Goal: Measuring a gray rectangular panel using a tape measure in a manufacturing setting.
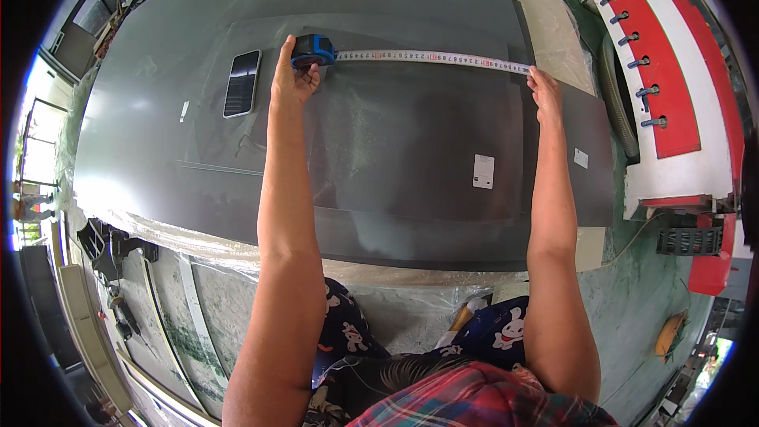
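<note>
My left hand [296, 75] is closed round a blue and black tape measure [314, 51]. From its case the white blade [427, 57] runs out to the right, stretched across dark grey sheets. At the far end of the blade, my right hand [545, 92] pinches the tip between thumb and finger, over the right edge of a smaller dark sheet [419, 134]. Left of my left hand lies a smartphone [243, 84] with a dark screen.
A large stack of dark grey sheets [158, 142] fills the worktop, its near edge wrapped in clear plastic [198, 245]. White labels [483, 171] stick to the sheets. At right stands a red and white machine [664, 71] with a row of bolts. A power drill [122, 312] lies on the floor at left.
</note>
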Action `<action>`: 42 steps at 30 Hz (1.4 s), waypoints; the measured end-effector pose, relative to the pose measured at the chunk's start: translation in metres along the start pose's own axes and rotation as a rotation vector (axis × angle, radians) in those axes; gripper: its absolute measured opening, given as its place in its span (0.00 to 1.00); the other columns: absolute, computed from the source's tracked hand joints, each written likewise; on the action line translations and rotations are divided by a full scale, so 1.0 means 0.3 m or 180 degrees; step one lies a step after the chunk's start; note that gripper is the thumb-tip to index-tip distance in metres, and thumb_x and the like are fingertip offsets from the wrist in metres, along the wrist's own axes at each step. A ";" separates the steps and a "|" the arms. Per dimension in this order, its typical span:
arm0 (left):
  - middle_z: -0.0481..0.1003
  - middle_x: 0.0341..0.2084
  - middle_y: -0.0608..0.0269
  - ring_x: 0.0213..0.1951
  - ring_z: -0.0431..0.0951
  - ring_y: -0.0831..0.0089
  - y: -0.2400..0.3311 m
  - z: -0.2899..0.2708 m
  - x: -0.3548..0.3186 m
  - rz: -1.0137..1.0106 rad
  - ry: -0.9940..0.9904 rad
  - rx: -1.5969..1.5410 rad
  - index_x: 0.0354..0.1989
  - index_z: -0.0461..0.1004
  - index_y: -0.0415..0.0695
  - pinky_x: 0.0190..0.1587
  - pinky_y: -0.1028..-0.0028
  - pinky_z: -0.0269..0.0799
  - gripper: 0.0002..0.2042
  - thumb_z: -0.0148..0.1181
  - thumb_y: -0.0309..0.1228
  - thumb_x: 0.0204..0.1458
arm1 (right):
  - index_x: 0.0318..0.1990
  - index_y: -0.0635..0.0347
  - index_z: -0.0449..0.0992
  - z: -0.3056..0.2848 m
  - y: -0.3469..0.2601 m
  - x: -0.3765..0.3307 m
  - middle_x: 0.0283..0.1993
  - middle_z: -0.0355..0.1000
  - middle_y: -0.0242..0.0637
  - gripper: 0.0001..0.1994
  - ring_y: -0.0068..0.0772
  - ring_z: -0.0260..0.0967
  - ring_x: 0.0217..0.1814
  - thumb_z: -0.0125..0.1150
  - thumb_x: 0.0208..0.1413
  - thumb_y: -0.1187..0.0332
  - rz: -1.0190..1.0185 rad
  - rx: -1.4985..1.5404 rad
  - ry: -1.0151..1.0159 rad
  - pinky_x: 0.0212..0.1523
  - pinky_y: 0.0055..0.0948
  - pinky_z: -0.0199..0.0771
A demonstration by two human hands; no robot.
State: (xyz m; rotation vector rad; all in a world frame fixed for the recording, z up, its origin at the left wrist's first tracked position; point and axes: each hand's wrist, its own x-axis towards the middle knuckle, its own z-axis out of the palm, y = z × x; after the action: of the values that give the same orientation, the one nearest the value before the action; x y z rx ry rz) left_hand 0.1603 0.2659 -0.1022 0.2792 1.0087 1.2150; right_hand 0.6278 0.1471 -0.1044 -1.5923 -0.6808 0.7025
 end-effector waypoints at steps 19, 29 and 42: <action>0.69 0.23 0.66 0.19 0.68 0.79 -0.024 0.014 0.046 0.0161 -0.0133 0.0669 0.41 0.63 0.46 0.23 0.76 0.58 0.33 0.66 0.59 0.37 | 0.34 0.66 0.78 -0.010 0.160 0.015 0.28 0.71 0.29 0.10 0.18 0.63 0.29 0.64 0.51 0.66 -0.0130 -0.0130 0.0184 0.33 0.19 0.63; 0.69 0.21 0.66 0.18 0.67 0.78 -0.040 0.015 0.049 0.0171 -0.0166 0.0661 0.42 0.62 0.46 0.22 0.75 0.58 0.32 0.66 0.57 0.37 | 0.37 0.64 0.79 -0.015 0.170 0.019 0.28 0.71 0.26 0.12 0.16 0.61 0.26 0.65 0.50 0.65 -0.0056 -0.0586 0.0316 0.28 0.17 0.61; 0.70 0.16 0.66 0.15 0.66 0.78 -0.039 0.014 0.056 0.0139 0.0014 0.0642 0.30 0.70 0.47 0.20 0.76 0.58 0.25 0.66 0.57 0.37 | 0.38 0.62 0.80 -0.020 0.185 0.024 0.31 0.78 0.38 0.17 0.30 0.74 0.33 0.62 0.50 0.56 -0.0583 -0.1759 0.0446 0.37 0.28 0.70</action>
State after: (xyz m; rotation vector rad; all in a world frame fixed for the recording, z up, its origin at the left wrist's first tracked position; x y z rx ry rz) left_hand 0.1709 0.2774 -0.1158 0.4584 1.1359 1.1546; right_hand 0.6393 0.1419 -0.1594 -2.0245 -0.9560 0.2701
